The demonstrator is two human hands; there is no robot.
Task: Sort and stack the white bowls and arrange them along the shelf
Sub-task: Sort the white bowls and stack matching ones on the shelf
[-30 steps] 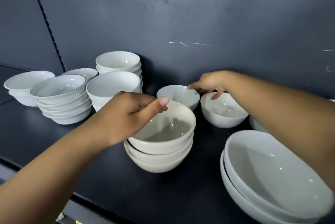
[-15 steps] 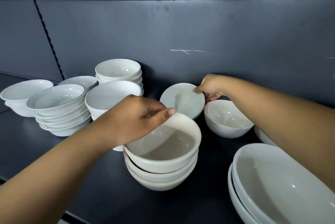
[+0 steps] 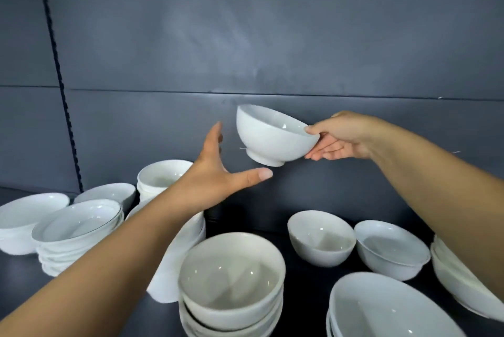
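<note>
Right hand (image 3: 338, 140) on bowl (image 3: 272, 137); blurred stack (image 3: 174, 268) half behind left forearm (image 3: 109, 268).

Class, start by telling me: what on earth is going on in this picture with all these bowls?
A person is sorting white bowls on a dark shelf. The right hand pinches one small bowl by its rim, holding it tilted in the air. The open left hand is spread just beside it, not touching. Below stand a front stack, two single bowls and more stacks at the left.
</note>
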